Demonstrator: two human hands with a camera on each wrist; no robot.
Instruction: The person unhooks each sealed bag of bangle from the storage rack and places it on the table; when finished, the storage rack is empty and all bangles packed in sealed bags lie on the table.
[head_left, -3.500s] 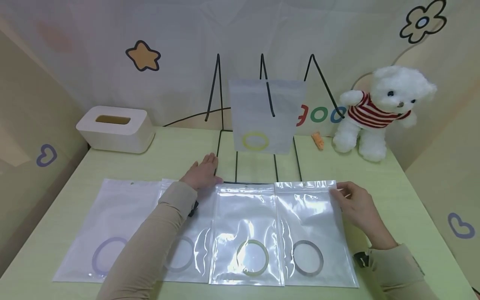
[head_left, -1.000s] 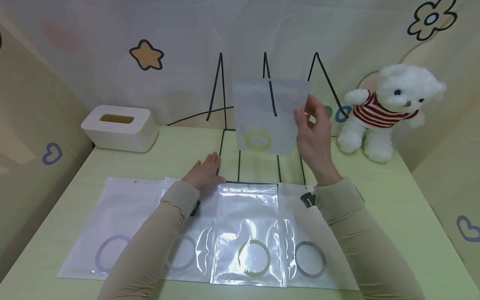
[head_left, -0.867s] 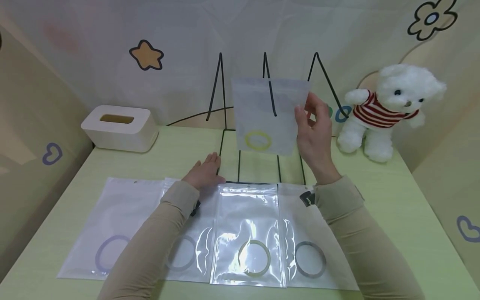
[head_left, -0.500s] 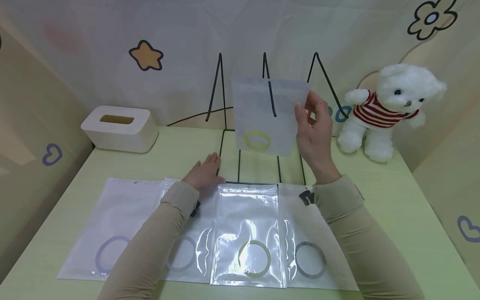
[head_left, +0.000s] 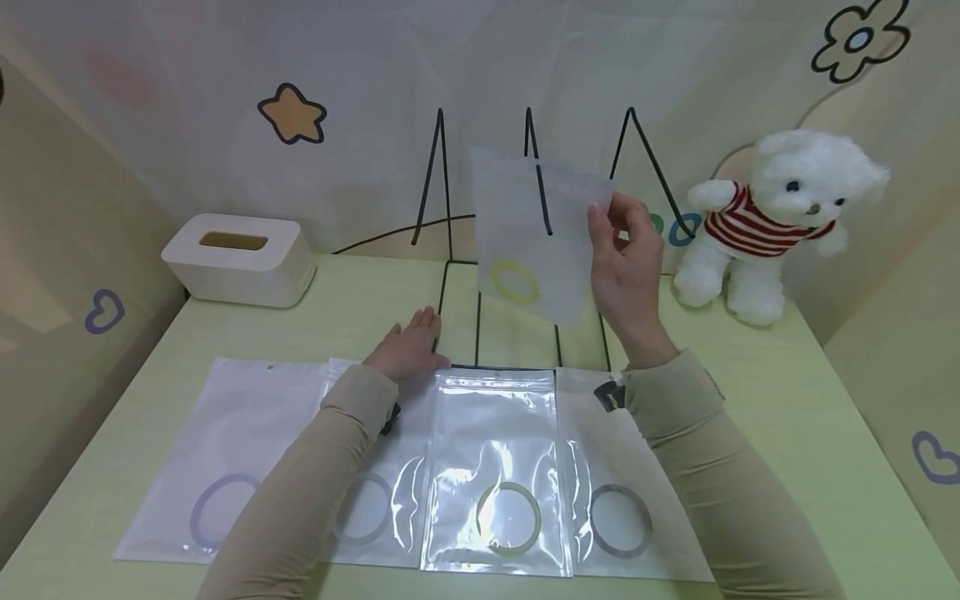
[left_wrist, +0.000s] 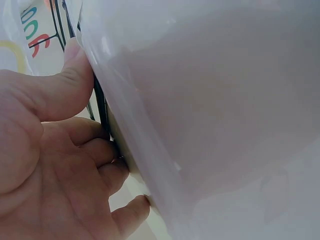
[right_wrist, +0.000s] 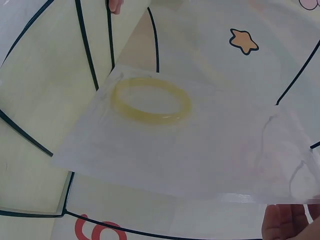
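Observation:
A white zip bag (head_left: 540, 242) with a yellow bangle-like ring (right_wrist: 150, 118) inside hangs at the middle hook (head_left: 546, 204) of a black wire rack. My right hand (head_left: 628, 275) pinches the bag's right edge between thumb and fingers; the bag is turned and its right side sits lower. In the right wrist view only some fingertips (right_wrist: 285, 222) show below the bag. My left hand (head_left: 408, 343) lies with extended fingers at the left front corner of the rack's base wire (head_left: 477, 333). From the left wrist, its fingers (left_wrist: 105, 150) touch the dark wire beside a bag edge.
Several zip bags with rings lie in a row along the front: one with a yellow ring (head_left: 508, 551), one with a grey ring (head_left: 622, 551), others partly under my left arm. A tissue box (head_left: 247, 275) stands at left, a white teddy bear (head_left: 750, 225) at right.
My right hand has left the rightmost bag on the table and taken the hanging bag's right edge. Lately that bag has turned, its right side coming down. My left hand stays put.

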